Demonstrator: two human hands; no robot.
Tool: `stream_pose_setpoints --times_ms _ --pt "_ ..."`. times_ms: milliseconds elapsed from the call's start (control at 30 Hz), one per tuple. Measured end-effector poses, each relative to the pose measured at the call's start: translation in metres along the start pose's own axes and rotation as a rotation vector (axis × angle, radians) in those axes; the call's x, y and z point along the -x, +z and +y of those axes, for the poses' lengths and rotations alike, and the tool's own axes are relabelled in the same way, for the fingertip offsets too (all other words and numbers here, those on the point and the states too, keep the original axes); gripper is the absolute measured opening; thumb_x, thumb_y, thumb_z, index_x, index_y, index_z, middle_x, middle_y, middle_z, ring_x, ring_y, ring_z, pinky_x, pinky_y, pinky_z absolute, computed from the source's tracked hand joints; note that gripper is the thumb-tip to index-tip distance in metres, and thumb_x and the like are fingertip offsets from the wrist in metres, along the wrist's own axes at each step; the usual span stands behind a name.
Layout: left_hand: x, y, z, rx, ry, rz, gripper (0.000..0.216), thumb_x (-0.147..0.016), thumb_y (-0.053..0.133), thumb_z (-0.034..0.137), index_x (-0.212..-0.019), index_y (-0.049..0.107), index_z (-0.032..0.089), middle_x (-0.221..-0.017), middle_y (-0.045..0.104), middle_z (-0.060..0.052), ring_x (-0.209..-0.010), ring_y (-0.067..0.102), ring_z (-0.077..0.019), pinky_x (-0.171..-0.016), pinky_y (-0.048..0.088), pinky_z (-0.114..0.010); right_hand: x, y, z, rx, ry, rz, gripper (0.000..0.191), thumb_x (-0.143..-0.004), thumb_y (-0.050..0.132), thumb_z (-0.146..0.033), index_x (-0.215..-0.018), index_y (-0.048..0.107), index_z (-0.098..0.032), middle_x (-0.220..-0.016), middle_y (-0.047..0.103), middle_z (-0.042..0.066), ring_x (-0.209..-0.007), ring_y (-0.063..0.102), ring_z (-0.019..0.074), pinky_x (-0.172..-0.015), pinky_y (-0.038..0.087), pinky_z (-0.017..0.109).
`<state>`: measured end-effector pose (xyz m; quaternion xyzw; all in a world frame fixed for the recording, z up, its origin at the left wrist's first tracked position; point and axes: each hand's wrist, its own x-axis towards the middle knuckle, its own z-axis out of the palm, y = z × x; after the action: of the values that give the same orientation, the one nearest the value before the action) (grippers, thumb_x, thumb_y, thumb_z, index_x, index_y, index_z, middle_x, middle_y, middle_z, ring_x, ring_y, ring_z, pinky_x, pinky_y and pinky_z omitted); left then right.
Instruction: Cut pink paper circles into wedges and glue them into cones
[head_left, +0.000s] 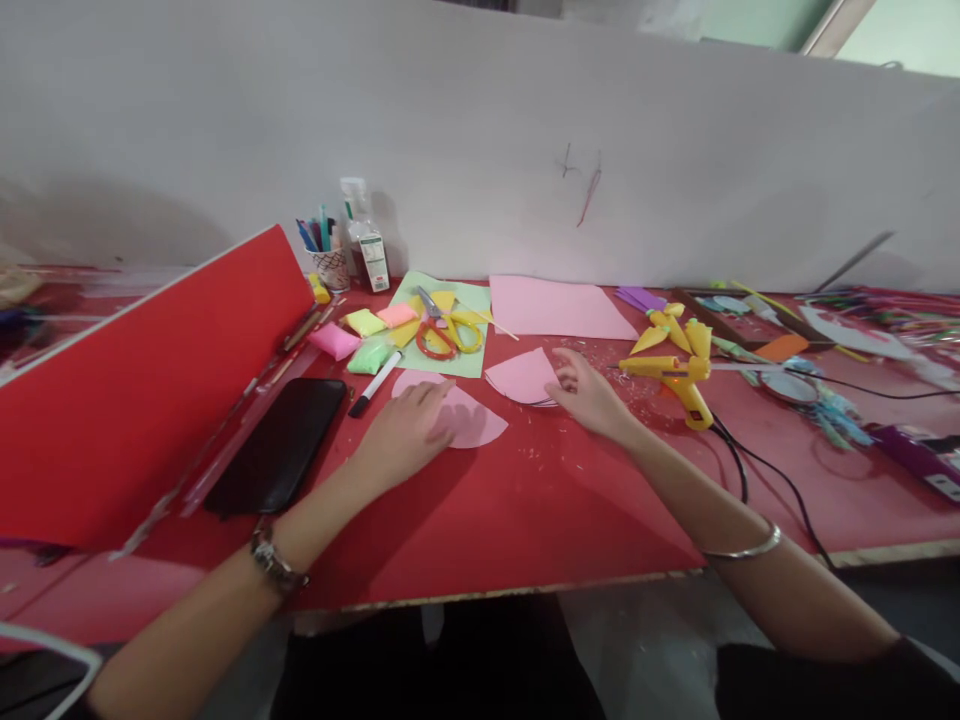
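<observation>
My left hand [409, 432] lies with its fingers stretched out over a pink half-round paper piece [480, 425], covering part of it. To the right of that, a stack of pink quarter-round paper pieces [523, 378] lies on the red table. My right hand [590, 395] is at the right edge of this stack, fingers apart, its thumb side touching or just over the paper. Between the left hand and a black phone [289, 440] lies a black-and-white marker [376, 385].
Two pairs of scissors [442, 335] rest on a green sheet [480, 355] beside clay packets [371, 355]. A pink sheet [562, 305] lies behind. To the right are a yellow glue gun [671, 378] with a cable and yellow paper cones [664, 328]. A red board [165, 390] leans left.
</observation>
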<state>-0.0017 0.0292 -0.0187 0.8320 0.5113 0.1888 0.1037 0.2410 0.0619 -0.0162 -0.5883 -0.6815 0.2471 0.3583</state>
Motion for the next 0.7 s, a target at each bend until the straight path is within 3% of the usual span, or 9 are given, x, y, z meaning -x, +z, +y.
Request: stream_pose_setpoints --times_ms 67,167,233,333,433,500,600,700 --pt "0.006 0.006 -0.001 -0.120 0.025 -0.111 0.052 -0.080 0.045 0.033 -0.126 0.040 0.011 -0.130 0.046 -0.015 -0.122 0.039 -0.0283 -0.100 0.032 -0.044 0.001 -0.003 0.006 0.164 -0.069 0.067 0.052 -0.066 0.053 -0.018 -0.117 0.042 -0.016 -0.102 0.058 0.012 -0.097 0.056 0.0275 -0.088 0.041 0.050" --pt "0.015 0.009 0.000 -0.172 0.034 -0.235 0.056 -0.081 0.045 0.038 -0.131 0.036 0.013 -0.139 0.036 -0.013 -0.129 0.028 -0.0291 -0.105 0.023 -0.048 0.009 -0.003 0.005 0.338 -0.237 0.032 0.049 -0.069 0.051 -0.020 -0.117 0.045 -0.015 -0.114 0.053 0.016 -0.111 0.048 0.0297 -0.094 0.036 0.050" --pt "0.019 0.007 0.002 -0.144 0.088 -0.285 0.056 -0.082 0.045 0.039 -0.131 0.036 0.014 -0.140 0.034 -0.013 -0.129 0.028 -0.0286 -0.104 0.024 -0.047 0.015 0.000 -0.003 0.325 -0.323 -0.096 0.046 -0.073 0.049 -0.022 -0.118 0.046 -0.015 -0.117 0.053 0.016 -0.111 0.049 0.0277 -0.093 0.038 0.048" --pt "0.025 0.001 0.004 -0.030 0.227 -0.308 0.053 -0.079 0.050 0.037 -0.127 0.041 0.015 -0.135 0.041 -0.013 -0.124 0.036 -0.0264 -0.100 0.032 -0.042 0.021 0.005 -0.020 0.251 -0.452 -0.401 0.055 -0.075 0.054 -0.029 -0.126 0.041 -0.015 -0.127 0.048 0.016 -0.118 0.044 0.0252 -0.096 0.036 0.044" --pt "0.028 -0.004 0.003 0.128 0.315 -0.270 0.038 -0.079 0.050 0.033 -0.114 0.053 0.018 -0.119 0.056 -0.010 -0.111 0.048 -0.0224 -0.093 0.039 -0.037 0.022 0.015 -0.036 0.223 -0.553 -0.731 0.081 -0.065 0.066 -0.037 -0.134 0.031 -0.015 -0.141 0.031 0.015 -0.132 0.023 0.0269 -0.105 0.023 0.045" --pt "0.028 -0.007 0.000 0.209 0.316 -0.190 0.029 -0.082 0.046 0.032 -0.106 0.057 0.019 -0.109 0.060 -0.009 -0.103 0.052 -0.0207 -0.088 0.042 -0.035 0.020 0.025 -0.042 0.231 -0.537 -0.848 0.095 -0.057 0.072 -0.040 -0.137 0.027 -0.013 -0.145 0.022 0.016 -0.134 0.013 0.0284 -0.107 0.018 0.044" --pt "0.026 -0.010 -0.006 0.284 0.210 -0.036 0.025 -0.084 0.041 0.032 -0.097 0.057 0.019 -0.099 0.061 -0.007 -0.095 0.054 -0.0193 -0.084 0.043 -0.034 0.016 0.040 -0.045 0.278 -0.486 -0.892 0.107 -0.050 0.076 -0.040 -0.139 0.023 -0.013 -0.145 0.018 0.018 -0.134 0.011 0.0300 -0.108 0.016 0.044" --pt "0.023 -0.013 -0.012 0.326 0.133 0.052 0.023 -0.084 0.039 0.033 -0.091 0.057 0.019 -0.093 0.060 -0.005 -0.089 0.055 -0.0178 -0.082 0.044 -0.032 0.014 0.047 -0.049 0.353 -0.498 -0.913 0.109 -0.051 0.075 -0.039 -0.141 0.016 -0.017 -0.146 0.015 0.017 -0.134 0.011 0.0297 -0.107 0.015 0.045"
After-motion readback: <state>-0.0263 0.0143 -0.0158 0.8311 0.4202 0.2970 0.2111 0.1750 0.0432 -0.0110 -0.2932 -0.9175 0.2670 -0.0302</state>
